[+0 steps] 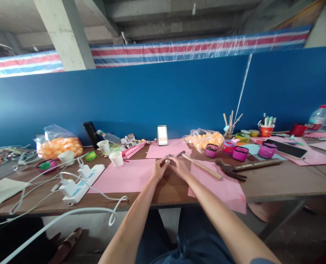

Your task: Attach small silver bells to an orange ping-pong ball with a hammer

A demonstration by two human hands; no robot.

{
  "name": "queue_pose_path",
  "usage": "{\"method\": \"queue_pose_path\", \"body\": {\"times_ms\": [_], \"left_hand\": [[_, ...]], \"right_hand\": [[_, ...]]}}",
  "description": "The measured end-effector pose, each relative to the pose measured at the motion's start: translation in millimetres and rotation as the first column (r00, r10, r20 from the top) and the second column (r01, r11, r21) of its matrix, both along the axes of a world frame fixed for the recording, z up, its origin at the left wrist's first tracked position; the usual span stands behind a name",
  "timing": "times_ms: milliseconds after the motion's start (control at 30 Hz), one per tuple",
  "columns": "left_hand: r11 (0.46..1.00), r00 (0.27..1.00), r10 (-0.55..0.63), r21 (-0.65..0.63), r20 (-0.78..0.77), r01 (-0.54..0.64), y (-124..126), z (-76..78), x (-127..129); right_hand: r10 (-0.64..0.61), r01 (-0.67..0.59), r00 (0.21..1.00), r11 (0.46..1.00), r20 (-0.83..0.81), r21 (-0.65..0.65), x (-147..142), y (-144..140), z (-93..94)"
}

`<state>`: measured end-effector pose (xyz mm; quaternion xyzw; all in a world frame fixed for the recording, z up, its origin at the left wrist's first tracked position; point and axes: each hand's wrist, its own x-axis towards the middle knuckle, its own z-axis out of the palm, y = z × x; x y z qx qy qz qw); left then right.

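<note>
Left hand (160,169): fingers closed on a shiny metal piece (167,160)
Right hand (179,167): fingers close against it; whether gripping, I can't tell
Brown table (175,192): metal piece between both hands, above it

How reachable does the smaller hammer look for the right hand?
Likely yes: the smaller hammer lies just beside the right hand, nothing covering it, though that hand is at a shiny piece.

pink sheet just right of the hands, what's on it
A wooden hammer handle lies across the sheet, and the claw hammer's head overlaps its edge. The right forearm covers part of it; anything there is hidden.
</note>
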<state>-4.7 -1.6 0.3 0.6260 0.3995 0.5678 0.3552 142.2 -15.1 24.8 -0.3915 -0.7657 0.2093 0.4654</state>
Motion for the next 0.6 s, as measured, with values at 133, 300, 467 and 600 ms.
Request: {"method": "queue_pose_path", "body": {"times_ms": [133, 300, 467, 600], "left_hand": [[1.000, 0.999, 0.024, -0.008, -0.029, -0.024, -0.5, 0.9, -0.2], [1.000, 0.999, 0.013, -0.015, -0.033, -0.014, -2.9, 3.5, 0.2], [1.000, 0.999, 0.025, 0.007, -0.038, -0.025, -3.3, 3.3, 1.1], [1.000, 1.000, 0.002, 0.009, 0.007, -0.002, -0.7, 0.1, 1.7]], "right_hand": [[0.007, -0.007, 1.000, 1.000, 0.003, 0.005, -0.6, 0.4, -0.9], [0.013, -0.013, 1.000, 1.000, 0.014, 0.005, 0.0, 1.7, -2.0], [0.019, -0.019, 1.000, 1.000, 0.019, 0.010, 0.9, 1.4, -1.7], [0.006, -0.007, 1.000, 1.000, 0.017, 0.013, 0.7, 3.8, -4.6]]}}
